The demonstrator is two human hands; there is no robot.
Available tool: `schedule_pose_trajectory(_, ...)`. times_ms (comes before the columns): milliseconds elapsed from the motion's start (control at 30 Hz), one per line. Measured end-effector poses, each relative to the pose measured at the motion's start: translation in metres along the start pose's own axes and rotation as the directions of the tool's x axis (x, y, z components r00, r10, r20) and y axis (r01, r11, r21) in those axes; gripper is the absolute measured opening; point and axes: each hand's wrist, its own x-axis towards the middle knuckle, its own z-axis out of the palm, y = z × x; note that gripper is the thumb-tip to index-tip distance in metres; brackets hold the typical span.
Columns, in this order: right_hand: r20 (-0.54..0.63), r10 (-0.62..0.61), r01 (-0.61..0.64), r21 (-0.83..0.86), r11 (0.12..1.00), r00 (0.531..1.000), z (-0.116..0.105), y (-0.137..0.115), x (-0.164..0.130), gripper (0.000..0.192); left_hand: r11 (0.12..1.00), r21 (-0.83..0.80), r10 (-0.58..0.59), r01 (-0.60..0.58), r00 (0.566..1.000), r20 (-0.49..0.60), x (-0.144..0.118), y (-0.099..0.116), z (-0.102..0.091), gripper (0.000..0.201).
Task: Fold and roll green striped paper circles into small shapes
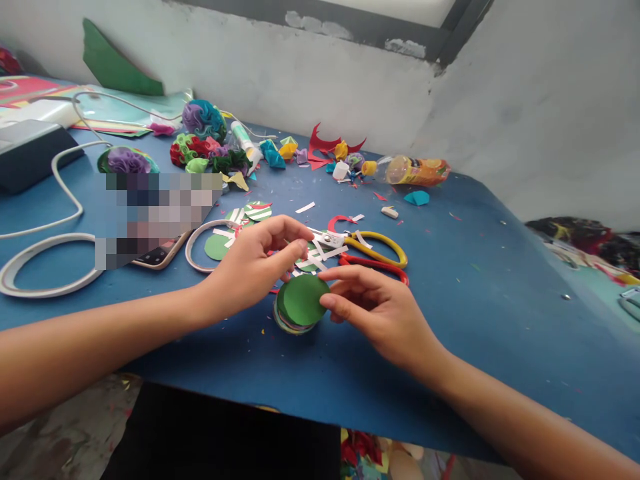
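A stack of paper circles, topped by a green disc, is held just below the centre of the frame, between two bare hands above the near part of a blue table. The left hand is seen coming in from the lower left, its fingers curled narrowly over the stack's upper left edge, thumb and fingertips pinched at the rim. The right hand is seen entering from the lower right; its fingertips are pressed against the stack's right edge, the fingers loosely bent and close together. The stack thus lies directly between the two hands, touched by both (whether its underside rests on the table cannot be told). No long axis is offered by the round stack. Just above and to the right of it, yellow-and-red scissors lie among white paper strips. Crumpled paper flowers and a plastic bottle are seen well apart, toward the upper middle of the frame.
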Motion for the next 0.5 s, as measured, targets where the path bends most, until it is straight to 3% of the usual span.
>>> schedule_pose_trajectory(267,-0.013,-0.044,0.042,-0.113,0.993,0.999,0.0026,0.0024,-0.0008,0.02,0.999,0.037,0.013,-0.013,1.0,0.006,-0.0009,-0.0014,0.0003,0.014)
schedule_pose_trajectory(500,-0.028,-0.155,0.144,-0.25,0.958,0.988,0.0037,0.0051,-0.0014,0.022,0.996,0.087,0.019,-0.021,1.0,0.016,-0.0008,-0.003,0.0006,0.016)
